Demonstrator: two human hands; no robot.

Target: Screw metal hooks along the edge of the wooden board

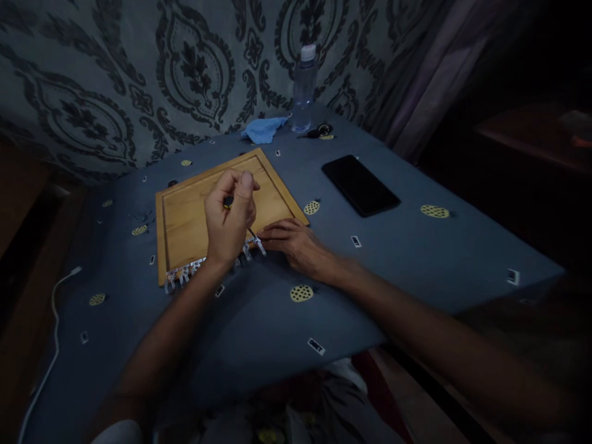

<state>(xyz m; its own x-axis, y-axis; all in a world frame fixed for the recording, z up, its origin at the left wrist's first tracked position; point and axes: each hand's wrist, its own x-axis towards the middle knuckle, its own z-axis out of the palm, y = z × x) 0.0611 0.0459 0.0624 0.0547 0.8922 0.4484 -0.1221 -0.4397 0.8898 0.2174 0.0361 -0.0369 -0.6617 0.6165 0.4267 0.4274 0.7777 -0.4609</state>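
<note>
My left hand (230,216) is closed around a screwdriver (228,202) whose black and yellow handle mostly hides in the fist. Its thin shaft slants down to a metal hook rail (187,269) along the near edge of a framed wooden board (185,213). Several hooks hang off the rail towards me; my left hand and wrist hide the middle stretch. At the rail's right end, by the board's near right corner, my right hand (298,246) lies low with its fingertips against the metal. Any screw under the tip is too small to make out.
Right of the board lies a black phone (361,184). Behind stand a clear bottle (304,92), a blue cloth (263,129) and a small dark item (322,130). A white cable (55,308) runs down the left side. The blue tablecloth (416,265) has pineapple prints.
</note>
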